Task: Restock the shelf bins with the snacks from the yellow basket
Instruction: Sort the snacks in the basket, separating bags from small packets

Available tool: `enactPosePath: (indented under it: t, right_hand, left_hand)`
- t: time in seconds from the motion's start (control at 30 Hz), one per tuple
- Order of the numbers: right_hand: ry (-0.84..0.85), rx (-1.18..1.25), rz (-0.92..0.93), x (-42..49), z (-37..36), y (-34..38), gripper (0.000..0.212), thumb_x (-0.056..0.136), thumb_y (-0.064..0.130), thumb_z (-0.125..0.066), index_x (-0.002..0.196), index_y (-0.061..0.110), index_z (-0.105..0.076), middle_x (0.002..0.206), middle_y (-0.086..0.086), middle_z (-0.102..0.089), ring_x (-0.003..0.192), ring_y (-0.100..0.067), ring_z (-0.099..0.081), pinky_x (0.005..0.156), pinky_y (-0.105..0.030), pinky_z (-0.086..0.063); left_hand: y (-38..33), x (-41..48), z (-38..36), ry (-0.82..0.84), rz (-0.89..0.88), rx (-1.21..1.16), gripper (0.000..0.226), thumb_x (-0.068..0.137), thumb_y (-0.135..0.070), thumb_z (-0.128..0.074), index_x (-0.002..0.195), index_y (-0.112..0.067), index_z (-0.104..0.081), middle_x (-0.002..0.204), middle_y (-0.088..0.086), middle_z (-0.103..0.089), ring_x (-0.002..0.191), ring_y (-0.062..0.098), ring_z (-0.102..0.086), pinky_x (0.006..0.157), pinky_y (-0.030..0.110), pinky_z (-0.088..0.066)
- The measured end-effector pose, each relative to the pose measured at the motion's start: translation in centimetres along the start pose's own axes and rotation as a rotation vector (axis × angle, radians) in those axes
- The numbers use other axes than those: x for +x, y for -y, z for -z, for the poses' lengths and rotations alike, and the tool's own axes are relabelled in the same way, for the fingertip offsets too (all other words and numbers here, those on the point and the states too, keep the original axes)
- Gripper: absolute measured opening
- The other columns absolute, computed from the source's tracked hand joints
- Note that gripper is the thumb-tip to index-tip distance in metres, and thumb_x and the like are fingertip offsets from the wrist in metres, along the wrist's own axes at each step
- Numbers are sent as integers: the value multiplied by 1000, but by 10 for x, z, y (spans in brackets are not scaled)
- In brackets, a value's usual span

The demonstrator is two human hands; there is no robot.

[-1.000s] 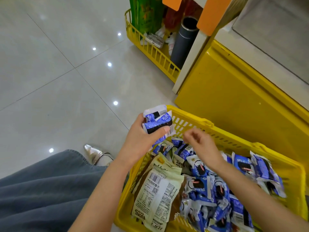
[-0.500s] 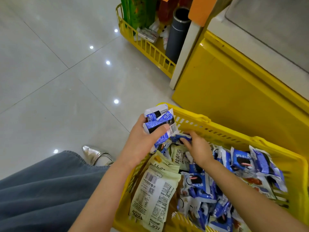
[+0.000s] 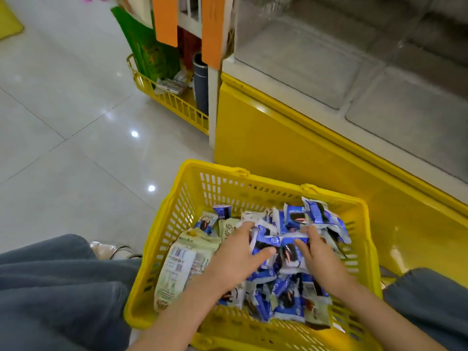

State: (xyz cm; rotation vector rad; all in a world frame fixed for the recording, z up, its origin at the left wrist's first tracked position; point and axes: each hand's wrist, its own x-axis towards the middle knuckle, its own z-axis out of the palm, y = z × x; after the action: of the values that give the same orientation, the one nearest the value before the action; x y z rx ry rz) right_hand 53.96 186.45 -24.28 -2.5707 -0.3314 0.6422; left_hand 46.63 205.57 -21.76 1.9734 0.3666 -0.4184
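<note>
Blurred snack packets point(image 3: 316, 214) half under left hand point(image 3: 235, 257) and right hand point(image 3: 320, 260) — grips unclear — near corner of yellow basket point(image 3: 215, 165) off-frame

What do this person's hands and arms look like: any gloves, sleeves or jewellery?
The left hand and right hand wear no gloves, and no ring, watch or bracelet shows on either. Both forearms are uncovered down to the picture's lower edge, so no sleeve is in view. The only clothing visible is loose blue-grey trousers and a shiny silver shoe.

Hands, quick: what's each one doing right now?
Left hand: gripping blue snack packets in the yellow basket.
Right hand: on the packets; grip cannot be told, blurred.
</note>
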Motion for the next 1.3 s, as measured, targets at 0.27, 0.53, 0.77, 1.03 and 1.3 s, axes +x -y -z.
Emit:
enactPosePath:
  t: [0.27, 0.53, 0.77, 1.03, 1.3]
  right_hand:
    - [264, -412, -25, -38, 3, -66, 10, 100, 25, -36, 91, 21, -37, 99, -5, -63, 91, -23, -60, 65, -29, -33]
    - [61, -153, -9, -51, 14, -46, 32, 100, 31, -36, 130, 22, -42, 126, 0, -57, 108, -16, -59, 84, -26, -47]
    - [-87, -31, 244, -24, 14, 16, 39, 99, 34, -33, 134, 22, -45, 133, 6, -49, 125, -9, -44, 101, -20, -33]
    - [174, -60, 236, 86, -74, 79, 47, 100, 31, -40, 143, 15, -34, 149, -5, -35, 138, -20, -31, 112, -30, -26]
    - [257, -372, 315, 151, -131, 86, 45, 98, 18, -44, 142, 11, -34, 146, -9, -38, 133, -24, -36, 108, -33, -30]
  left_hand:
    - [1, -4, -95, 433, -3, 362, 79, 87, -57, -49, 147, -15, -19, 154, 9, -20, 139, 26, -25, 110, 38, -27]
    - [-10, -8, -92, 312, -182, 719, 69, 90, -55, -43, 144, -15, -25, 140, 11, -33, 129, 28, -34, 107, 39, -31]
    - [-21, -9, 39, -377, -380, 258, 41, 92, -45, -30, 125, -28, -48, 119, -16, -44, 113, -6, -35, 99, 19, -28]
    - [74, 25, 132, -576, 18, 132, 37, 99, -23, -36, 130, -5, -47, 123, 14, -52, 114, 28, -50, 97, 33, -37]
    - [99, 32, 112, -488, 28, 26, 30, 89, -53, -25, 97, -31, -44, 76, -11, -56, 69, 0, -53, 56, 15, -38]
